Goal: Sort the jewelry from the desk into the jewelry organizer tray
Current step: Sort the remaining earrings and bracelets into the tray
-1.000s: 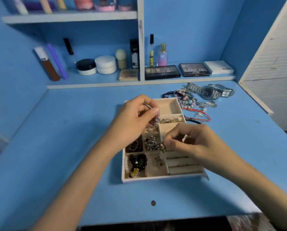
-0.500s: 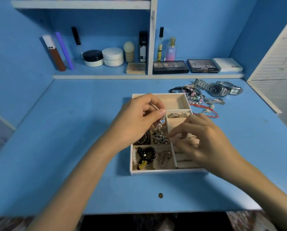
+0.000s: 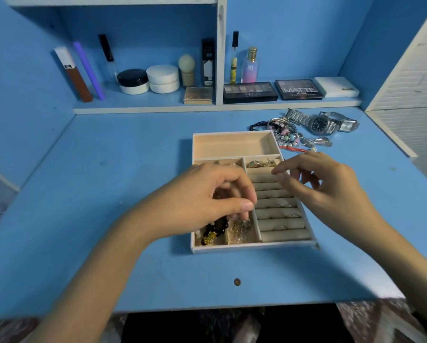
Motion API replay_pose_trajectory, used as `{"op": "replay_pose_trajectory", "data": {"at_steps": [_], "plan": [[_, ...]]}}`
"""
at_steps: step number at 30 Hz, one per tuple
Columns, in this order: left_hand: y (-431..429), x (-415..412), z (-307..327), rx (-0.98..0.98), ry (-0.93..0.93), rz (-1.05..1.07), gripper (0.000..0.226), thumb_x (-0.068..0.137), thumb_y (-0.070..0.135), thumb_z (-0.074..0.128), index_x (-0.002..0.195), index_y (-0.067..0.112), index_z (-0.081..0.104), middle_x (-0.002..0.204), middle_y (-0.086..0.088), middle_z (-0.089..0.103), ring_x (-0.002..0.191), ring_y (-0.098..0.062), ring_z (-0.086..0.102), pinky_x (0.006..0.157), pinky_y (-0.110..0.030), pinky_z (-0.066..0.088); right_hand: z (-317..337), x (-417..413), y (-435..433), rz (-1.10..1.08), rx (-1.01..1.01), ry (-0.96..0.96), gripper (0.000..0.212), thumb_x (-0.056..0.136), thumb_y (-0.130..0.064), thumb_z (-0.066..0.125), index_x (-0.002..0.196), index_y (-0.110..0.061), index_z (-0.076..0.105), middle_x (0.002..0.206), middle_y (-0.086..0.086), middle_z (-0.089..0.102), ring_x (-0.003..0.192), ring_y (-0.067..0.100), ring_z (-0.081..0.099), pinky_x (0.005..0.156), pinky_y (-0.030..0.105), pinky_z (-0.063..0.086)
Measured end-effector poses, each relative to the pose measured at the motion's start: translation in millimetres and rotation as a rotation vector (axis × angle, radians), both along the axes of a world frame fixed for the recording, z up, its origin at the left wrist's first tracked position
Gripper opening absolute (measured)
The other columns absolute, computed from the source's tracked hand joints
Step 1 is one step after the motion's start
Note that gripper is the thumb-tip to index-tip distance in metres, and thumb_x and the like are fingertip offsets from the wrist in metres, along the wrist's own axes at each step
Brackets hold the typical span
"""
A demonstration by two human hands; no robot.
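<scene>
Several pieces lay unsorted on the desk (image 3: 108, 194) in the upper right of the frame, just beyond the far right corner of the jewelry organizer tray (image 3: 232, 247). They were two steel watches (image 3: 321, 123), a tangle of beaded bracelets (image 3: 285, 134) and a red cord (image 3: 293, 149).

The watches looked the heaviest, with stiff links, and were probably best taken by the case. The bracelets seemed light and limp, and likely to drag their neighbours along, so you would have done well to lift one loop at a time. The cord was thin and looked easy to lose from a loose pinch.

Your left hand (image 3: 207, 201) hung over the small compartments at the centre of the frame. Its fingers were curled and its thumb was pressed against its fingertips (image 3: 244, 209). Whether they pinched anything I cannot tell, since the hand hid it. Below it, the black bead bracelet (image 3: 214, 230) sat in the tray's lower left compartment.

Your right hand (image 3: 326, 186) hovered above the ring rolls (image 3: 279, 214), with its fingers loosely spread and holding nothing.
</scene>
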State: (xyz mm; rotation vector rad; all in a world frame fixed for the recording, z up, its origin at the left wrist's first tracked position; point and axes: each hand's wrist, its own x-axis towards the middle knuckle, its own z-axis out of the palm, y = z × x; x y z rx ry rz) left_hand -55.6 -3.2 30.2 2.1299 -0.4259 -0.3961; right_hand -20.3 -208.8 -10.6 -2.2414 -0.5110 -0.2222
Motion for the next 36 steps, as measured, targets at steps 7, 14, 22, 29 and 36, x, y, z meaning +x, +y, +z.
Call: {"op": "replay_pose_trajectory", "data": {"at_steps": [7,14,22,29,36], "plan": [[1.9,-4.5,15.7,0.019,-0.017,-0.019,0.004,0.082,0.02,0.065,0.085,0.024,0.065,0.078,0.012,0.073,0.077,0.002,0.066,0.079,-0.016,0.049,0.5,-0.9,1.1,0.014,0.015,-0.003,0.005,0.083,-0.021,0.065,0.083,-0.023,0.07,0.065,-0.004,0.056,0.065,0.005,0.046,0.059,0.01,0.032],[-5.9,-2.0,6.2,0.111,0.026,-0.035,0.008,0.079,0.018,0.071,0.082,0.025,0.068,0.078,0.012,0.072,0.076,0.005,0.065,0.079,-0.016,0.05,1.6,-1.2,0.4,0.001,0.037,0.011,0.004,0.083,-0.024,0.065,0.082,-0.024,0.069,0.065,-0.007,0.056,0.065,0.003,0.047,0.06,0.01,0.033],[-13.3,1.3,-0.6,0.414,-0.104,-0.079,0.012,0.082,0.018,0.067,0.09,0.026,0.071,0.083,0.015,0.071,0.07,0.016,0.057,0.059,0.002,0.038,-0.6,2.3,-10.2,-0.079,0.054,0.068,0.021,0.083,-0.004,0.058,0.082,-0.022,0.07,0.062,-0.008,0.054,0.059,0.001,0.046,0.056,0.009,0.034],[-16.9,5.0,-3.1,0.559,-0.235,-0.109,0.015,0.086,0.035,0.06,0.095,0.03,0.071,0.062,0.028,0.05,0.067,0.012,0.049,0.058,-0.003,0.037,-4.4,14.5,-21.9,-0.151,0.036,0.059,0.03,0.082,0.001,0.054,0.078,-0.024,0.069,0.064,-0.006,0.055,0.055,0.003,0.045,0.05,0.011,0.033],[-32.7,21.9,-0.6,0.378,-0.3,-0.028,0.015,0.087,0.036,0.057,0.091,0.03,0.07,0.072,0.025,0.057,0.073,0.004,0.055,0.065,-0.012,0.042,-18.6,54.0,-53.1,-0.37,0.012,0.014,0.025,0.079,0.0,0.052,0.079,-0.018,0.069,0.063,0.001,0.054,0.062,0.015,0.046,0.056,0.009,0.034]]}}
